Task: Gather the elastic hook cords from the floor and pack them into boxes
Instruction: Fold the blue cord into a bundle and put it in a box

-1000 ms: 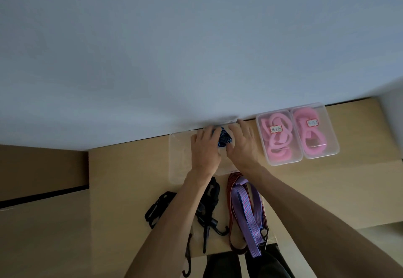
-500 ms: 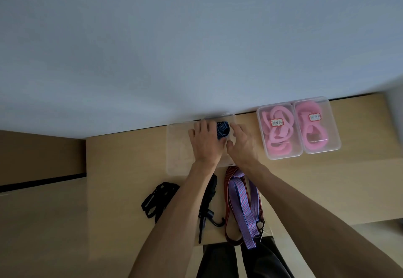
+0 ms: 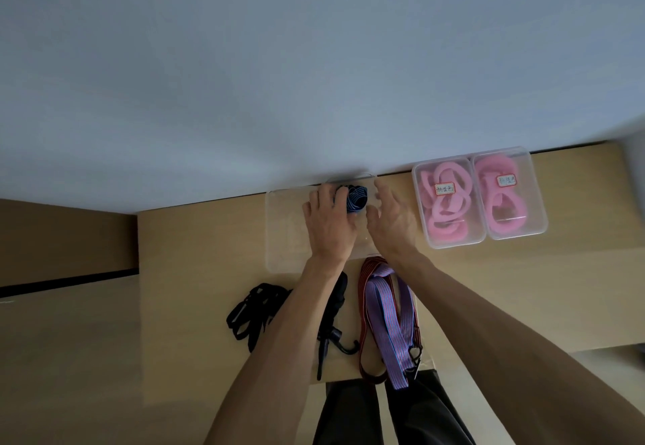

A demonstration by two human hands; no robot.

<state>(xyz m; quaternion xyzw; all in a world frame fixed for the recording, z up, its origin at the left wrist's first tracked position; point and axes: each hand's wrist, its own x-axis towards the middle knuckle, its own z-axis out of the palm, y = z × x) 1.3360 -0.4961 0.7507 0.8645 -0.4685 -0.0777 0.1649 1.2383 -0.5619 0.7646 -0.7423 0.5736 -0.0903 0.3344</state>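
Note:
A coiled blue elastic cord (image 3: 356,198) sits at the far end of a clear plastic box (image 3: 284,231) on the wooden floor by the wall. My left hand (image 3: 330,224) lies over the box with its fingers curled round the cord's left side. Just right of the cord, my right hand (image 3: 392,223) has straight fingers resting on the box's right edge. Nearer to me lie a purple striped cord (image 3: 387,322), a dark red cord (image 3: 363,308) beside it, and black cords (image 3: 251,312), one ending in a hook (image 3: 343,345).
Two clear boxes (image 3: 453,242) (image 3: 516,235) holding pink cords, each with a label, stand to the right along the white wall (image 3: 314,60). My dark trouser legs (image 3: 394,413) are at the bottom edge. A black floor strip (image 3: 66,280) runs at left.
My right hand has slid right, off the blue cord, to the box's edge. My left hand stays on the cord. The view has shifted slightly.

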